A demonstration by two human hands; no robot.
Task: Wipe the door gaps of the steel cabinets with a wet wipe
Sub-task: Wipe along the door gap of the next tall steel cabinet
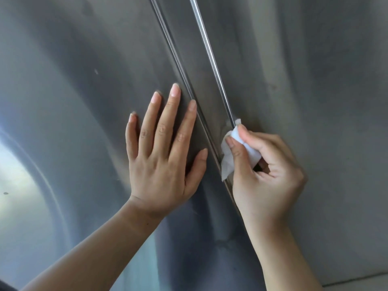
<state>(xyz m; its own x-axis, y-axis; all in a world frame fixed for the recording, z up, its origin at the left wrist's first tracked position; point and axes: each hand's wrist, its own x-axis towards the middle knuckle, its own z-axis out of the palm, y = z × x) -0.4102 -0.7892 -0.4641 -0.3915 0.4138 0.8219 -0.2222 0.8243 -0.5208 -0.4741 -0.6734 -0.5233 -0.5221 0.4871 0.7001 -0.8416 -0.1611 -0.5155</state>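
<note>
At centre right of the frame, the right hand (266, 164) pinches a soft, limp wet wipe (227, 156) against the door gap (212, 59); its bunched fold looks best to grip. The left hand (163, 148) presses spread fingers flat on the steel.

support: steel cabinet door (73, 91) | flat on it: left hand (163, 160) | touching gap (210, 53): wet wipe (227, 160)

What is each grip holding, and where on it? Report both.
Right grip pinches the wet wipe at its bunched upper end, thumb against forefinger, the rest hanging loose. Left grip holds nothing; it lies flat on the steel door.
</note>
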